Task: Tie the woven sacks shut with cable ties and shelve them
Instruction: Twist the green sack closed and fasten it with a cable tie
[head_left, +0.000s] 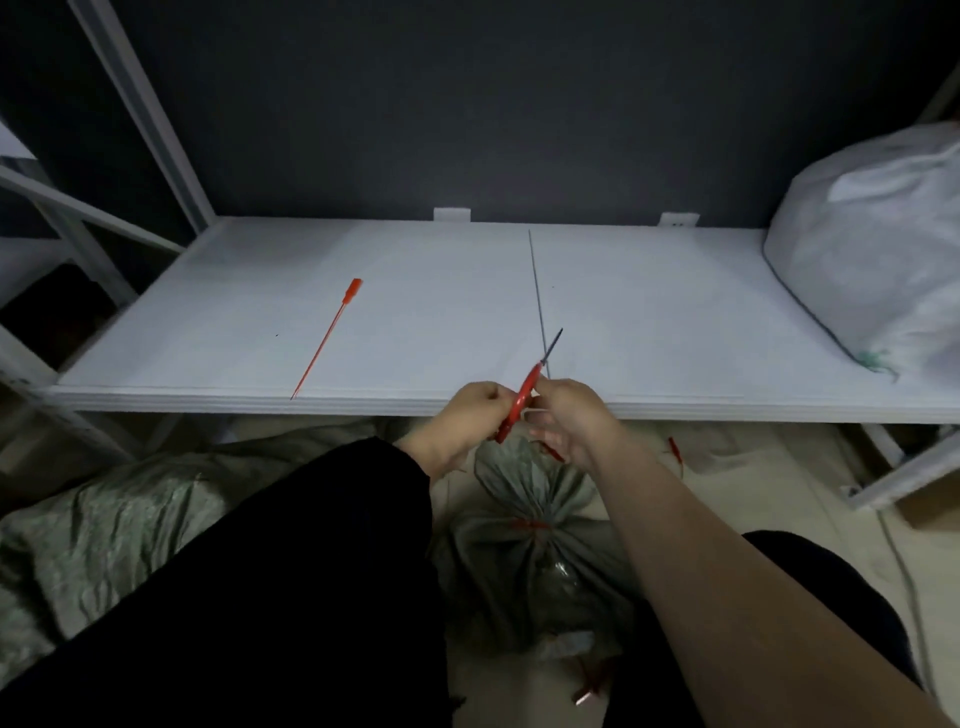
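My left hand (467, 410) and my right hand (571, 415) meet just in front of the shelf's edge, both closed around red-handled scissors (524, 395) whose dark blades point up and away. Directly below them a grey-green woven sack (519, 571) stands on the floor, its neck gathered and bound by a red cable tie (530, 525). One loose red cable tie (327, 338) lies on the white shelf board (441, 291), left of my hands. A filled white woven sack (872, 249) rests on the shelf's right end.
Another green sack (119, 519) lies on the floor at the left, partly under my black sleeve. Several red tie pieces (675, 452) are scattered on the floor. White rack uprights (140, 109) rise at the left, and a frame bar (909, 467) crosses at the lower right.
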